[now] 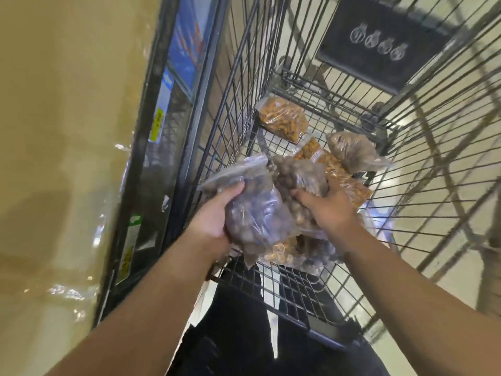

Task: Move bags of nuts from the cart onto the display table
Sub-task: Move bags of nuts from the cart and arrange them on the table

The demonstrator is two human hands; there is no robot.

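left hand [214, 217] is gripping brown nut bag [257, 223] | right hand [329, 208] is gripping second bag [298, 176] | pile [287, 252] underneath is looking blurry

Left hand [214, 217], right hand [326, 210], both curled.

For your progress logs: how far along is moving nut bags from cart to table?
Done: nothing placed in view. In hand: left hand grips a dark bag, right hand a second dark bag. Left in the cart: far orange bag, near orange bag, brown bag, others beneath.
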